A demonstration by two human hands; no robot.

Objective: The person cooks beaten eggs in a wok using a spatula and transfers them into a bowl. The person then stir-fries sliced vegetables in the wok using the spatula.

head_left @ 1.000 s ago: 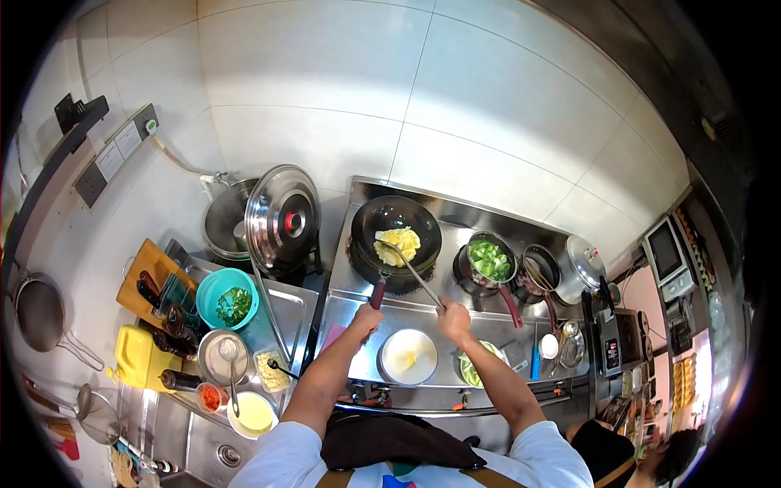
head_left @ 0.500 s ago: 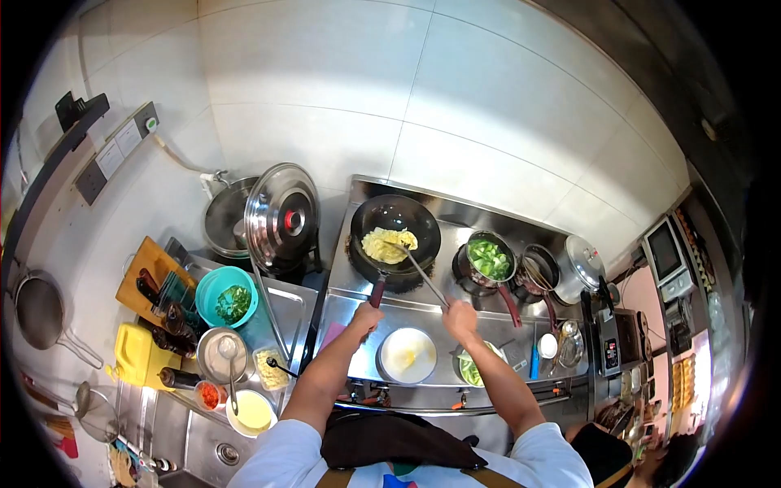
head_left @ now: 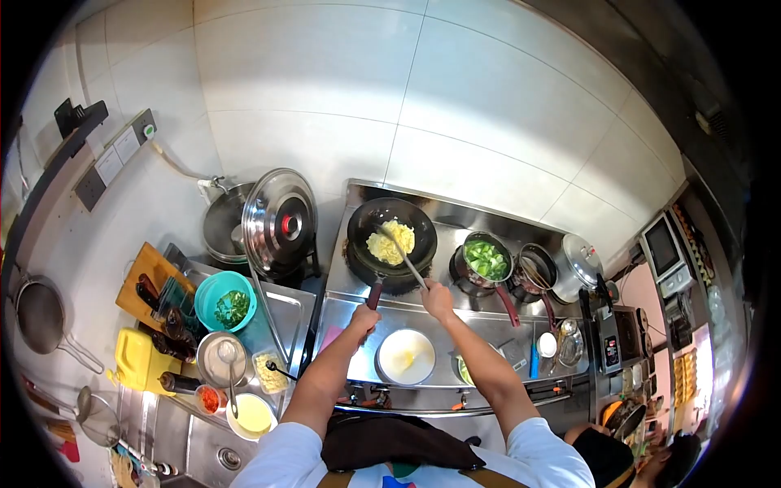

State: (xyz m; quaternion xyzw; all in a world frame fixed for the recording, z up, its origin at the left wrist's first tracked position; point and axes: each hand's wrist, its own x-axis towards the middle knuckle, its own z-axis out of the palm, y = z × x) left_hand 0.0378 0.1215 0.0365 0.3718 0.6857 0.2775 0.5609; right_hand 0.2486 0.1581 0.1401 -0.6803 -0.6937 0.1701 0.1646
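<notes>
My left hand (head_left: pixel 364 319) is closed round the dark red handle of a black wok (head_left: pixel 368 215) on the stove. Pale yellow scrambled egg (head_left: pixel 394 243) lies in the wok. In my right hand (head_left: pixel 438 299) is a long metal spatula (head_left: pixel 412 267); its working end rests in the egg. Below the wok, between my forearms, stands a white bowl (head_left: pixel 406 356) with yellow residue inside. A bowl of sliced green vegetable (head_left: pixel 464 370) sits partly hidden behind my right forearm.
Right of the wok are a pan of green vegetables (head_left: pixel 486 259), a smaller pan (head_left: pixel 534 268) and a lidded pot (head_left: pixel 578 262). On the left stand a large steel lid (head_left: pixel 281 220), a teal bowl (head_left: pixel 213 299) and a yellow jug (head_left: pixel 145 358). Another person (head_left: pixel 606 455) is at lower right.
My right hand has moved left and up with the spatula, whose working end is now further up and left in the wok. The egg looks more broken up and spread. My left hand stays on the handle.
</notes>
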